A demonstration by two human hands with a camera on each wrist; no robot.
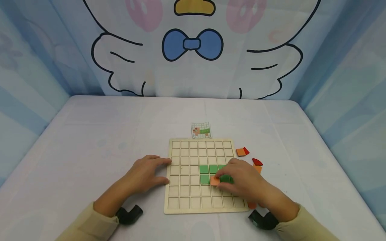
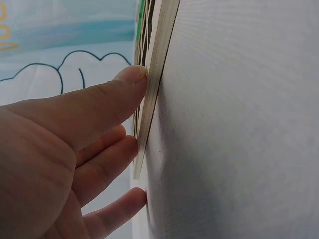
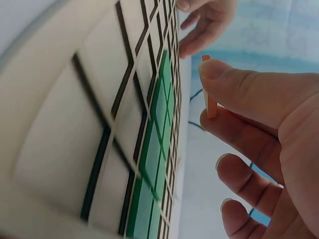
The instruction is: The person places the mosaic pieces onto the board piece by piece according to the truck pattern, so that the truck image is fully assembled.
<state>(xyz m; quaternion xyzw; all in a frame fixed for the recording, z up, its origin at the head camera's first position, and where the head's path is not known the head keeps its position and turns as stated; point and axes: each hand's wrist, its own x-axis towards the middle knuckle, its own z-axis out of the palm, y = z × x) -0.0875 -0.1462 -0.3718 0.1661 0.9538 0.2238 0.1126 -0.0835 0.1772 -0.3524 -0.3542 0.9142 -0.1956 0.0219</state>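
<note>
A wooden grid board (image 1: 182,202) lies on the white table. Several green square tiles (image 1: 203,169) sit in two of its middle rows. Between thumb and index finger, my right hand (image 1: 244,177) pinches an orange square tile (image 1: 214,181) by its edges. The right wrist view shows that orange tile (image 3: 211,102) held off the board's surface, its other fingers loosely bent. My left hand (image 1: 146,174) rests at the board's left side, thumb and fingertips against the edge. In the left wrist view the left thumb (image 2: 130,74) touches the board's rim (image 2: 158,59).
A small picture card (image 1: 201,130) with a gridded green and orange animal lies just beyond the board. Right of the board are an orange tile (image 1: 240,152), a red piece (image 1: 246,150) and a rounded red piece (image 1: 257,162). More orange pieces lie partly under the right hand. Curtains surround the table.
</note>
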